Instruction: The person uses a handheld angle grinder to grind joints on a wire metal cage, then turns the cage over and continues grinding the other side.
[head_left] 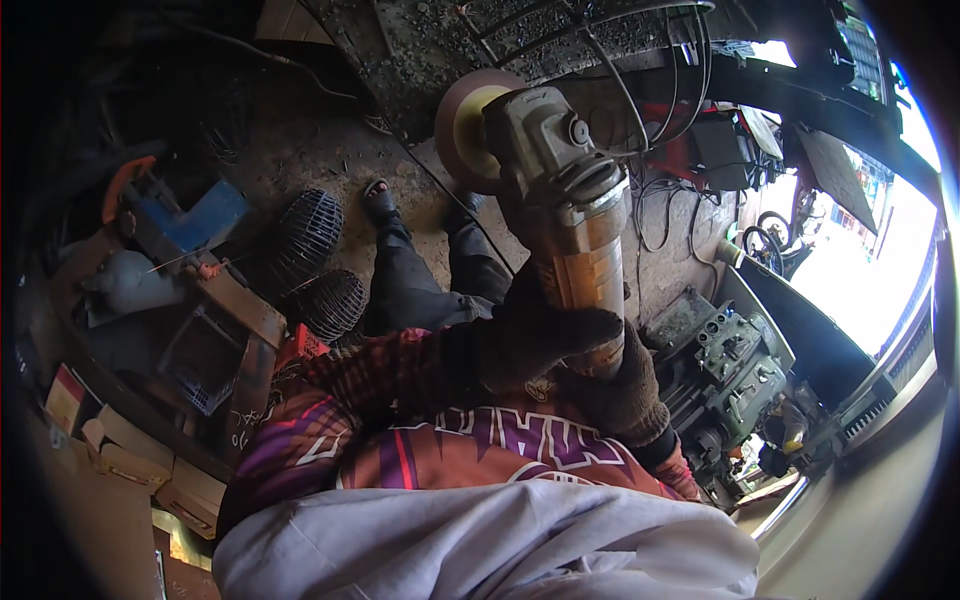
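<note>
A worn angle grinder [580, 240] with an orange-brown body is held up in front of my chest. Its round sanding disc [468, 130], reddish with a yellow centre, faces left. My left hand [535, 345], in a dark glove, wraps around the lower body with the thumb across it. Below and to the right, my right hand [630, 395], in a grey-brown knit glove, closes around the rear end of the handle. Some fingers of both hands are hidden behind the tool. Whether the disc spins, I cannot tell.
A dark workbench [420, 50] with wire-like metal frames [560, 40] lies ahead. Black wire coils [305, 235] stand on the floor beside my legs. To the right is a grey-green machine [735, 355]; cables [690, 215] trail across the floor. Cardboard boxes [130, 455] sit at left.
</note>
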